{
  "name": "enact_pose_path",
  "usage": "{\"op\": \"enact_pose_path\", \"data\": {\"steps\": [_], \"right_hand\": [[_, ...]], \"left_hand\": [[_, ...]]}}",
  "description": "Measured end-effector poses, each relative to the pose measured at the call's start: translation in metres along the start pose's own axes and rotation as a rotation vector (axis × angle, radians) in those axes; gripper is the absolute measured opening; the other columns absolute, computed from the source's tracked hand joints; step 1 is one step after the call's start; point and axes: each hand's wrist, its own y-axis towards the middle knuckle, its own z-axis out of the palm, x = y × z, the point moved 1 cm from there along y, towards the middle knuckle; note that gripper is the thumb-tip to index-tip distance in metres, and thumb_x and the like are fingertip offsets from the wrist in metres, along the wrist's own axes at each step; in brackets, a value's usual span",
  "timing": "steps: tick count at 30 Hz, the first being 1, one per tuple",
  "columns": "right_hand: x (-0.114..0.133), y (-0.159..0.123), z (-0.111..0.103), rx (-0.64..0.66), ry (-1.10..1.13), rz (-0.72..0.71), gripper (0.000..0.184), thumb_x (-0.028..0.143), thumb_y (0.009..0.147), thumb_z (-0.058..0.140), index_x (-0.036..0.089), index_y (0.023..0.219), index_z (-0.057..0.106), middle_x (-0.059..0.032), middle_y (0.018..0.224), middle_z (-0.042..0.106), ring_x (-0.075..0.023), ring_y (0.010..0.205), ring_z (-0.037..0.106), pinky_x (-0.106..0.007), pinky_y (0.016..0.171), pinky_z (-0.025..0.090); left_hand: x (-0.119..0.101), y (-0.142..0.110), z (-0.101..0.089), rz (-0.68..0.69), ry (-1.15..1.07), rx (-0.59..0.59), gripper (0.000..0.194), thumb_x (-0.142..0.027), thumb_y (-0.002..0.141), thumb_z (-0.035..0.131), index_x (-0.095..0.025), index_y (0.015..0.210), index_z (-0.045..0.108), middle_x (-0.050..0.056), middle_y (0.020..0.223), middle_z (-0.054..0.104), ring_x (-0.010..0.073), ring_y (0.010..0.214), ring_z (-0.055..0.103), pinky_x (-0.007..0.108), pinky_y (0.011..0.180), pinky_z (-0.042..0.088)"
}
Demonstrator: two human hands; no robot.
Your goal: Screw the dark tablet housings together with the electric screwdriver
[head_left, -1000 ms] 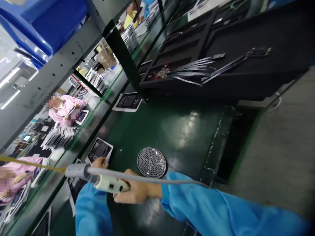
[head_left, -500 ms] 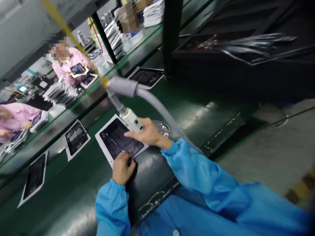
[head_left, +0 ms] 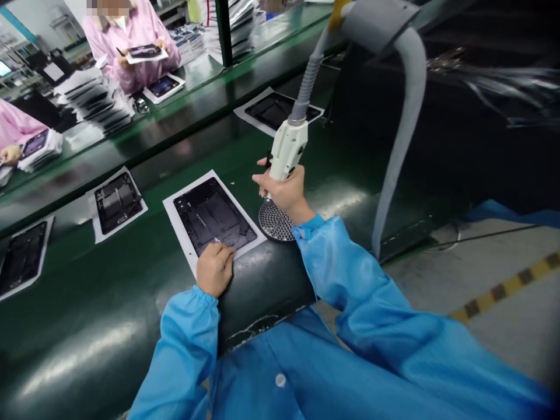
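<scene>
My right hand [head_left: 284, 191] is wrapped round a white electric screwdriver [head_left: 287, 149], held upright over a round perforated metal dish [head_left: 273, 223] of small screws. A grey hose and a flat grey cable [head_left: 400, 125] run up from the tool. My left hand [head_left: 214, 267] rests with curled fingers on the near edge of a black tablet housing [head_left: 212, 216], which lies on a white sheet on the green conveyor belt [head_left: 131, 274]. Both arms wear blue sleeves.
More black housings on white sheets lie along the belt at the left [head_left: 117, 201] and behind the tool [head_left: 276, 109]. Across the line, two people in pink [head_left: 144, 35] handle tablets beside stacks of trays [head_left: 94, 99]. A dark rack [head_left: 481, 87] stands at the right.
The view swung down and left. My right hand raised the screwdriver upright and moved it right, off the housing and over the screw dish. My left hand stayed on the housing's near edge.
</scene>
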Motion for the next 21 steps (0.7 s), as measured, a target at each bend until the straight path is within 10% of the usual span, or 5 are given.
{"op": "enact_pose_path", "data": {"steps": [10, 21], "right_hand": [[-0.008, -0.001, 0.002, 0.034, -0.063, 0.003, 0.018, 0.018, 0.063, 0.069, 0.019, 0.079, 0.061, 0.0103, 0.043, 0.051, -0.0086, 0.035, 0.047, -0.026, 0.042, 0.041], [-0.011, -0.001, 0.002, 0.047, -0.089, 0.023, 0.018, 0.017, 0.064, 0.068, 0.019, 0.08, 0.06, 0.0098, 0.045, 0.051, -0.0084, 0.036, 0.046, -0.026, 0.042, 0.043]], "left_hand": [[0.023, -0.001, -0.026, -0.226, 0.155, 0.085, 0.022, -0.032, 0.088, 0.06, -0.02, 0.1, 0.073, 0.01, 0.114, 0.066, 0.0273, 0.102, 0.058, 0.043, 0.088, 0.049], [0.017, 0.002, -0.021, -0.2, 0.081, 0.004, 0.014, -0.03, 0.086, 0.064, -0.019, 0.092, 0.07, 0.006, 0.099, 0.071, 0.0227, 0.099, 0.061, 0.038, 0.088, 0.044]]}}
